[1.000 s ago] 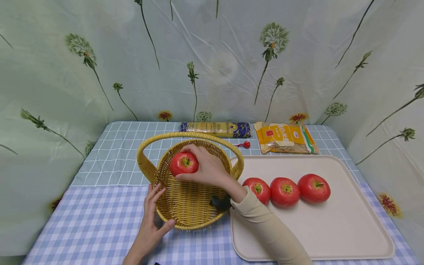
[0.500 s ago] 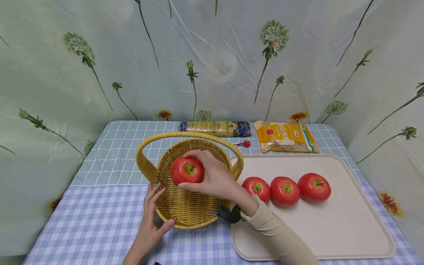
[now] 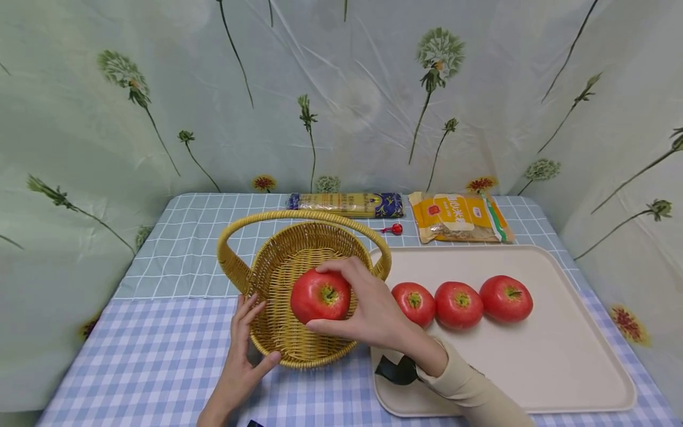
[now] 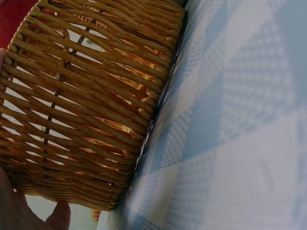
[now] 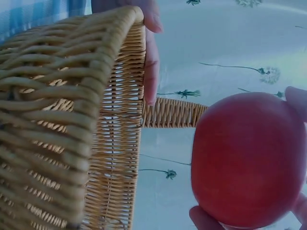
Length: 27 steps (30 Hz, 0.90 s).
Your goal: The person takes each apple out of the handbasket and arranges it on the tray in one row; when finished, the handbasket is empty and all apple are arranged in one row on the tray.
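Observation:
My right hand holds a red apple between thumb and fingers, over the near right part of a round yellow wicker basket. The right wrist view has the apple raised clear of the basket's rim. At the basket's left side, my left hand rests spread fingers and thumb against the rim; its fingertips reach over the edge. Close up in the left wrist view is the woven basket wall, upright on the cloth. No other fruit shows in the visible part of the basket.
Three red apples stand in a row on a beige tray at right. Behind lie a noodle packet, an orange food bag and a small red trinket. The basket's tall handle arches over it.
My right hand has lifted the apple and drawn it nearer and to the right, from the basket's back left. My left hand has stayed at the rim. The apples on the tray have not moved.

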Each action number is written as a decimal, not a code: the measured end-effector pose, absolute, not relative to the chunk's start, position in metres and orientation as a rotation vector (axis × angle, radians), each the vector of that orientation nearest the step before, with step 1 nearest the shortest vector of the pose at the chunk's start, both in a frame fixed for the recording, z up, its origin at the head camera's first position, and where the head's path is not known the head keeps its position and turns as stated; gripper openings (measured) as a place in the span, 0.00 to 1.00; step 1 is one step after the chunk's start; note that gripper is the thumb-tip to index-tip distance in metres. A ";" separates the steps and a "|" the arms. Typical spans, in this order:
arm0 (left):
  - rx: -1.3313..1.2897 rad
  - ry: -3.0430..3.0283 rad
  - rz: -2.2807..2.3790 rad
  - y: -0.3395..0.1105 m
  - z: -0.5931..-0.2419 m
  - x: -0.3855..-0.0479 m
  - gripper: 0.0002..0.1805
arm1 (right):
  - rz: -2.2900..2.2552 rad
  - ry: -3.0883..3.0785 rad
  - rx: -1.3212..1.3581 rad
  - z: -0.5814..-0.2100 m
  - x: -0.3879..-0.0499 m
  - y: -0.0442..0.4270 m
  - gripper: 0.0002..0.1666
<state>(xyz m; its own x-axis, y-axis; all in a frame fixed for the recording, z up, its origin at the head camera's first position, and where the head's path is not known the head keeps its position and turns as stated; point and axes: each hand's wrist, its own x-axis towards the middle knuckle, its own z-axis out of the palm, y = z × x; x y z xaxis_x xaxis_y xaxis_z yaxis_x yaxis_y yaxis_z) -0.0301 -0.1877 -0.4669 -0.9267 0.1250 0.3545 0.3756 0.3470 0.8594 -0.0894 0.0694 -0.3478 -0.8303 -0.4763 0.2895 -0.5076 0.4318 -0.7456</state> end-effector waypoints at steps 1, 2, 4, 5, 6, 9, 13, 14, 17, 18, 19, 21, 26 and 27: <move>-0.452 -2.381 -1.617 -0.188 -0.467 -0.030 0.46 | 1.398 -2.626 0.898 -0.348 -0.088 0.072 0.39; -0.451 -2.381 -1.616 -0.188 -0.467 -0.030 0.46 | 1.413 -2.621 0.896 -0.348 -0.086 0.075 0.39; -0.455 -2.375 -1.611 -0.188 -0.468 -0.030 0.46 | 1.435 -2.616 0.888 -0.347 -0.083 0.080 0.40; -0.456 -2.373 -1.609 -0.188 -0.469 -0.030 0.46 | 1.443 -2.612 0.888 -0.347 -0.081 0.083 0.40; -0.458 -2.370 -1.607 -0.188 -0.469 -0.030 0.46 | 1.452 -2.608 0.887 -0.347 -0.079 0.086 0.40; -0.471 -2.361 -1.609 -0.188 -0.470 -0.030 0.46 | 1.468 -2.583 0.884 -0.347 -0.074 0.097 0.40; -0.487 -2.359 -1.614 -0.188 -0.469 -0.031 0.46 | 1.522 -2.536 0.857 -0.346 -0.069 0.112 0.40; -0.490 -2.358 -1.613 -0.188 -0.469 -0.031 0.46 | 1.535 -2.529 0.842 -0.346 -0.068 0.116 0.40; -0.502 -2.348 -1.615 -0.189 -0.468 -0.031 0.46 | 1.553 -2.508 0.790 -0.347 -0.066 0.127 0.40; -0.502 -2.345 -1.615 -0.189 -0.469 -0.031 0.46 | 1.549 -2.503 0.768 -0.348 -0.065 0.130 0.41; -0.502 -2.343 -1.617 -0.189 -0.469 -0.031 0.46 | 1.538 -2.500 0.741 -0.349 -0.064 0.134 0.41; -0.504 -2.337 -1.615 -0.188 -0.468 -0.032 0.46 | 1.517 -2.493 0.684 -0.350 -0.063 0.141 0.42; -0.486 -2.347 -1.628 -0.187 -0.468 -0.031 0.45 | 1.538 -2.475 0.488 -0.352 -0.061 0.160 0.44; -0.481 -2.350 -1.632 -0.187 -0.468 -0.031 0.46 | 1.544 -2.471 0.445 -0.352 -0.061 0.163 0.45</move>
